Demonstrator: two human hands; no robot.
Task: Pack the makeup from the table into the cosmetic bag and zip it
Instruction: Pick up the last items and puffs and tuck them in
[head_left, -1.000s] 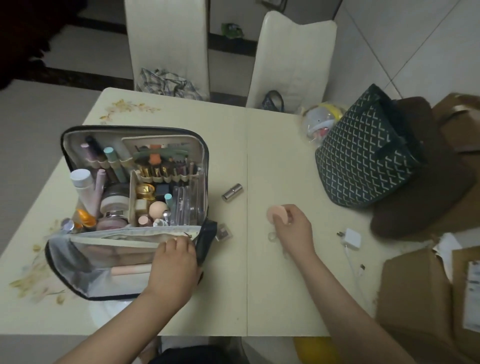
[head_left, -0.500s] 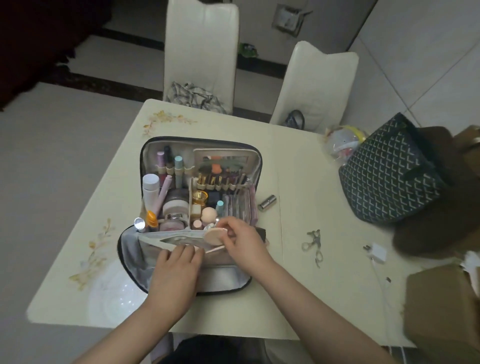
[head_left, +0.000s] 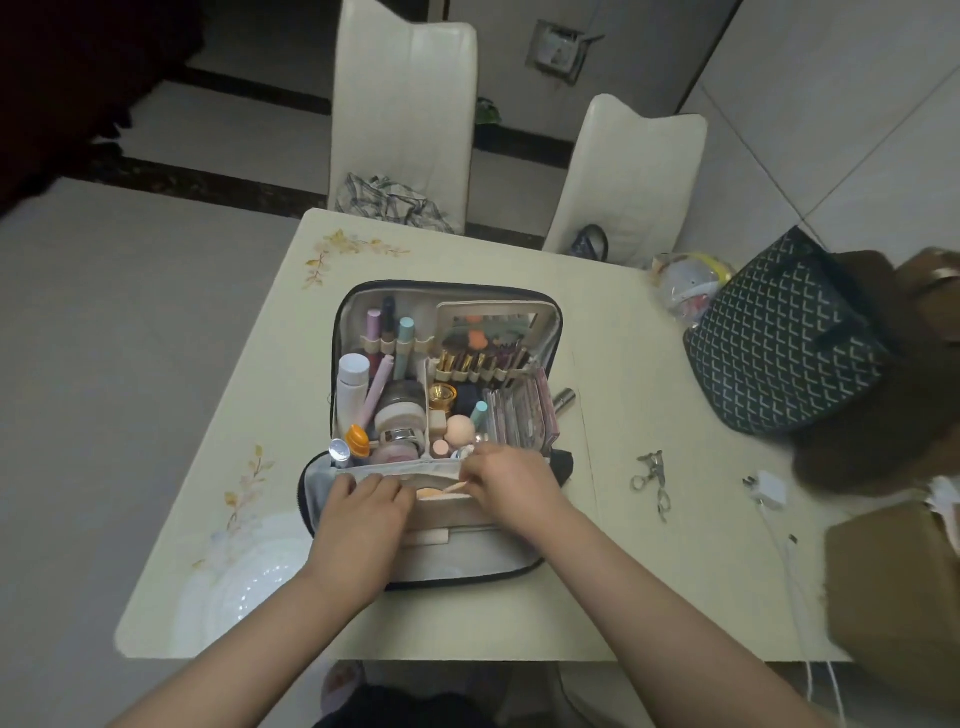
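The grey cosmetic bag (head_left: 550, 322) lies open on the cream table (head_left: 623, 364), packed with bottles, jars, brushes and sponges. Its front flap has a pocket. My left hand (head_left: 363, 514) grips the pocket's near edge and holds it open. My right hand (head_left: 511, 480) pinches a peach powder puff (head_left: 434, 492) and has it partly inside that pocket. A silver lipstick tube (head_left: 563, 399) lies on the table just right of the bag. A metal eyelash curler (head_left: 652, 480) lies further right.
A dark patterned tote (head_left: 784, 343) and a brown bag stand at the table's right edge. A white charger (head_left: 768, 488) with its cable lies near cardboard boxes (head_left: 893, 582). Two white chairs (head_left: 405, 104) stand behind the table.
My right hand picked the peach puff off the table, carried it left to the bag and pushed it into the flap pocket. My left hand stayed on the pocket edge.
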